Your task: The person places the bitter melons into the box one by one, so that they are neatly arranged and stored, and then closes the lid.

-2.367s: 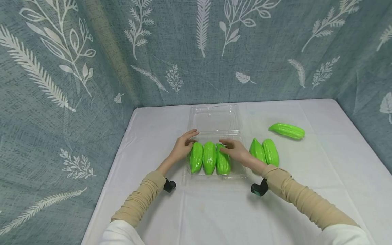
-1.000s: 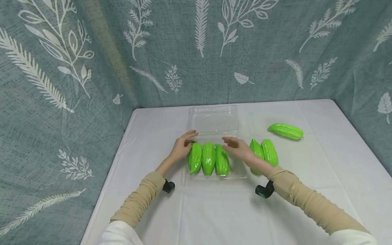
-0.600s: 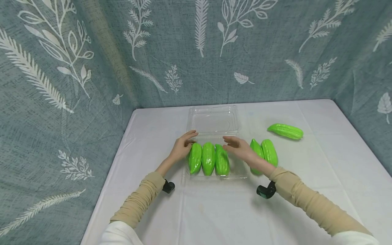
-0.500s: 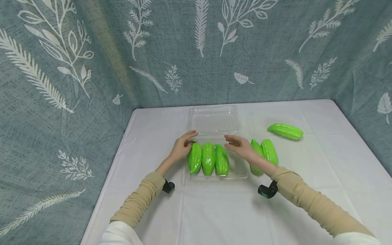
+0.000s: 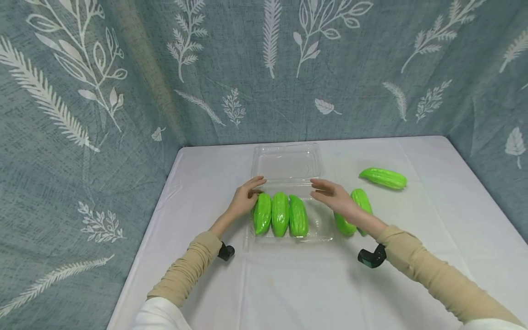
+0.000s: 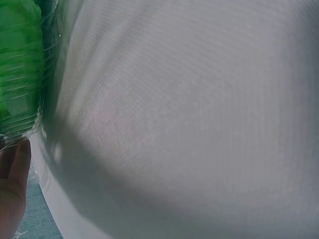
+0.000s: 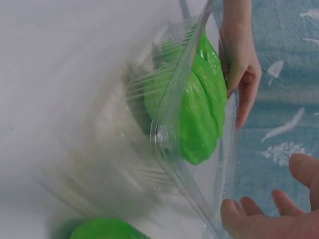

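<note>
**Clear clamshell tray with three gourds, both hands at its rim**

Head view: your left hand (image 5: 246, 200) rests relaxed fingers on the tray (image 5: 319, 229) on the table (image 5: 288, 284); your right hand (image 5: 336, 198) hovers, fingers spread.

Left wrist view: thin wall, likely flimsy.

Right wrist view: gourds (image 7: 202, 112) look slick; support the base.

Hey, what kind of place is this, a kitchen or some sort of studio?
Likely a staged studio booth: leaf-print fabric backdrop, white-covered table, plastic-looking green gourds in a clear clamshell box.
</note>
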The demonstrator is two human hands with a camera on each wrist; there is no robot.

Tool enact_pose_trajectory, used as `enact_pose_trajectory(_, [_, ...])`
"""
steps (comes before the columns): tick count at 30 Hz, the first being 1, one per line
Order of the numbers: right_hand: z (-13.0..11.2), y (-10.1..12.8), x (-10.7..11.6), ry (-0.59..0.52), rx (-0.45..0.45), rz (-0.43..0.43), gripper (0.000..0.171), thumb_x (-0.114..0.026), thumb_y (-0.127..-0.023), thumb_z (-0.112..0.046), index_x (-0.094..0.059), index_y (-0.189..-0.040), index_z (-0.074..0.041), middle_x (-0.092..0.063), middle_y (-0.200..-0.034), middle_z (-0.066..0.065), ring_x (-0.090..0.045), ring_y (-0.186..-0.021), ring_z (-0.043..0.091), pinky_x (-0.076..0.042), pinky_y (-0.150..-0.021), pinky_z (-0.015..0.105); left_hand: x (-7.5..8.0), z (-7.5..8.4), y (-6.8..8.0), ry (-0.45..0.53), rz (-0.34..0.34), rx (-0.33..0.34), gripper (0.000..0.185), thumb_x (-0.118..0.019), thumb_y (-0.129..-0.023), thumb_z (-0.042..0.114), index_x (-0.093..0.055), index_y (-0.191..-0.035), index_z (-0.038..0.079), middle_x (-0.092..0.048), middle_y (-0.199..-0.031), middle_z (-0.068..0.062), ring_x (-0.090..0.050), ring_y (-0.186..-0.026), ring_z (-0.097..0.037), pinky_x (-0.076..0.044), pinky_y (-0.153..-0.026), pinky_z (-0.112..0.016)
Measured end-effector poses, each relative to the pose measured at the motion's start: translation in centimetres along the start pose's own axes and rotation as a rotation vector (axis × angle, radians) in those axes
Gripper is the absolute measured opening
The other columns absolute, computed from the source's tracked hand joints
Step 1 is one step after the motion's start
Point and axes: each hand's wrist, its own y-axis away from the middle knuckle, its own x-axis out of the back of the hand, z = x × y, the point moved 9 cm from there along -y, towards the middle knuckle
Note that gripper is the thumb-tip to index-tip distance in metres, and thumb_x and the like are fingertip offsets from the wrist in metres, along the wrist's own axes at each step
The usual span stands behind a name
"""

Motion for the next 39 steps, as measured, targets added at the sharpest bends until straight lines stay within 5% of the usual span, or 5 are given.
enact_pose_trajectory(39, [2.0, 3.0, 8.1, 0.084, -0.055, 0.121, 0.065, -0.05, -0.09, -0.036, -0.023, -0.141, -0.005, -0.028, -0.141, 0.023, -0.025, -0.129, 0.041, -0.028, -0.105, 0.052, 0.0, -0.6, -0.1, -0.003, 0.007, -0.002, 0.045, -0.038, -0.08, -0.021, -0.046, -0.123, -0.012, -0.034, -0.135, -0.029, -0.054, -0.1, -0.044, -0.049, -0.087, -0.047])
